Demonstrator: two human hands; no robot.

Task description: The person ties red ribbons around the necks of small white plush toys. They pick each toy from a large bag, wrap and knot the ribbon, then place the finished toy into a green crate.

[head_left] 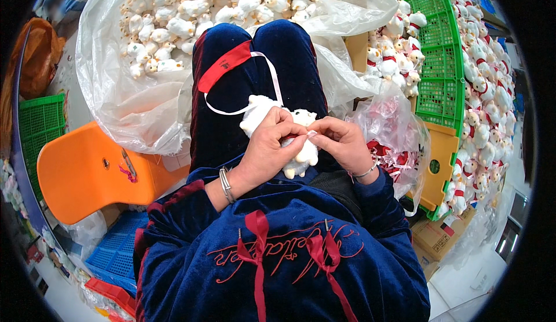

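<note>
Plush (306,155), white and small, rests near the lap's (223,134) near edge between the left hand (266,142) and right hand (347,145), whose thumbs and forefingers come together, pinching what looks like a pale ribbon end (313,134) at its neck. A white furry part (253,116) lies beyond the left hand; whether it is a separate toy, I cannot tell. A red strip (226,65) with a white loop crosses the lap's far left corner. The fastening seems partway done, its ends not yet released. Many toys beyond the green crate's (434,61) right edge already wear red bands; those heaped in the plastic sack (110,90) past the knees show none and probably remain.
</note>
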